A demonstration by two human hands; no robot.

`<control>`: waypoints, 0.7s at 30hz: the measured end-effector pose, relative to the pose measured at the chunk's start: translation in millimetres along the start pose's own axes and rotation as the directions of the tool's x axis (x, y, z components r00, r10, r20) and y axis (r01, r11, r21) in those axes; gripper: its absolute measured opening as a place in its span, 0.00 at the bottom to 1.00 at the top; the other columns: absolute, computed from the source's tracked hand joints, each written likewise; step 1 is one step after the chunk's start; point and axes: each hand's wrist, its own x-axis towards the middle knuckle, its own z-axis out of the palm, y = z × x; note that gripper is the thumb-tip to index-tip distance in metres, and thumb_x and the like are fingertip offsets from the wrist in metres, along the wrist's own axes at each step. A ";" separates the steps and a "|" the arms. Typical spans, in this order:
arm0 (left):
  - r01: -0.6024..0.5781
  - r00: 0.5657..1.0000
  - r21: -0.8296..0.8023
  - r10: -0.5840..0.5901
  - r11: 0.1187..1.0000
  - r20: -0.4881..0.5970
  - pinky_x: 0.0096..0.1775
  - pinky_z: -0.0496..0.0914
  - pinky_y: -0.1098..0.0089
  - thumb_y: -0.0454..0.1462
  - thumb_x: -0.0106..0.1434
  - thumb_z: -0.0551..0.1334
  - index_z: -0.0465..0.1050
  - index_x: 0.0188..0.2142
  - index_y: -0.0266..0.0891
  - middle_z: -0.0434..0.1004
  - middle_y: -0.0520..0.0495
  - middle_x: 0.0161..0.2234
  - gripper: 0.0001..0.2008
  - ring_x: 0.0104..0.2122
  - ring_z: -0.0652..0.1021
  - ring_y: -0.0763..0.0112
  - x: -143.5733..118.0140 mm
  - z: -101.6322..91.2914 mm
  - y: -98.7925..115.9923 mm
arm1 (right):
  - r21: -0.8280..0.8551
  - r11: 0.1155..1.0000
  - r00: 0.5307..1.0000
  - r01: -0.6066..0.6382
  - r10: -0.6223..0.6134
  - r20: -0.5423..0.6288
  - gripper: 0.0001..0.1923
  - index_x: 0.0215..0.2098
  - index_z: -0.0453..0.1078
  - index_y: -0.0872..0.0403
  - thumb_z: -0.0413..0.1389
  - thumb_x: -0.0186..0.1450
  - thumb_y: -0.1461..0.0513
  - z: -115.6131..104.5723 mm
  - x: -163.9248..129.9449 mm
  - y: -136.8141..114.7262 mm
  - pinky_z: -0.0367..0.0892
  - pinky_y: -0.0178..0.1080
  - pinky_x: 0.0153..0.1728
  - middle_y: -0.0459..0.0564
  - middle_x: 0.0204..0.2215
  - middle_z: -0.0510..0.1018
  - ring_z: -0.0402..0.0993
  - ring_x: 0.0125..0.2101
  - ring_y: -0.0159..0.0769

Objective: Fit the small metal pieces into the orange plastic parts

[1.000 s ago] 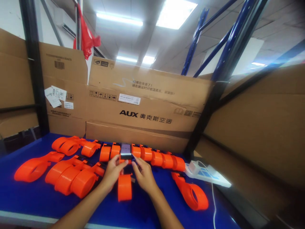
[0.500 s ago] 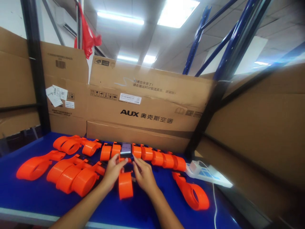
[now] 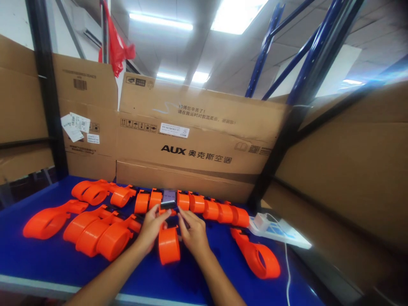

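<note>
— Where does the work stand?

— Both hands are on one orange band (image 3: pixel 168 245) in the middle of the blue worktop (image 3: pixel 47 267). The left hand (image 3: pixel 149 229) pinches the band's far end from the left and the right hand (image 3: pixel 193 233) from the right, fingertips pressed in on a small dark part there. That part is mostly hidden, so I cannot tell whether it is seated.

— And the rest?

— A row of bands (image 3: pixel 204 209) lies along the back by the cardboard box (image 3: pixel 197 144), with a small screen (image 3: pixel 168 197) in its midst. A pile of looped bands (image 3: pixel 95 236) sits to the left, and one band (image 3: pixel 258 257) lies alone to the right, near a power strip (image 3: pixel 277 231).

— So how far along?

— I'd judge midway: many bands laid out, one in hand. Which are finished, the view does not show.
</note>
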 end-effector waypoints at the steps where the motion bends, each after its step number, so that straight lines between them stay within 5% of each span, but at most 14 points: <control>1: 0.001 1.000 0.002 -0.001 1.000 -0.001 0.21 0.63 0.75 0.45 0.48 0.74 0.75 0.42 0.38 0.79 0.51 0.30 0.23 0.16 0.70 0.80 0.0 -0.2 -0.2 | -0.014 1.000 1.000 0.015 -0.015 -0.007 0.18 0.56 0.74 0.49 0.52 0.71 0.61 0.0 -0.5 -0.5 0.76 0.47 0.46 0.56 0.43 0.82 0.80 0.42 0.45; 11: -0.013 1.000 0.004 0.013 1.000 -0.010 0.20 0.62 0.75 0.44 0.47 0.74 0.75 0.40 0.39 0.78 0.51 0.30 0.22 0.16 0.69 0.80 2.3 -1.9 -2.5 | 0.038 0.999 1.000 0.019 -0.019 -0.004 0.16 0.53 0.77 0.49 0.53 0.70 0.61 -4.6 3.9 -5.8 0.76 0.46 0.43 0.56 0.41 0.82 0.79 0.40 0.43; 16: 0.008 1.000 -0.010 -0.008 1.000 0.017 0.18 0.60 0.76 0.43 0.48 0.74 0.75 0.41 0.39 0.77 0.53 0.28 0.21 0.14 0.68 0.81 3.0 -2.1 -3.6 | 0.207 0.967 0.987 -0.152 0.161 -0.027 0.15 0.48 0.79 0.50 0.56 0.68 0.55 -6.7 7.6 -7.4 0.73 0.41 0.34 0.54 0.36 0.82 0.77 0.32 0.41; 21: 0.056 0.994 -0.072 -0.049 0.996 0.100 0.18 0.61 0.76 0.40 0.48 0.74 0.73 0.44 0.39 0.77 0.52 0.29 0.24 0.15 0.70 0.80 -2.0 0.7 0.9 | 0.472 0.810 0.930 -0.347 0.363 0.060 0.22 0.54 0.74 0.52 0.58 0.66 0.50 -8.1 10.8 -3.8 0.71 0.38 0.32 0.51 0.35 0.81 0.76 0.31 0.39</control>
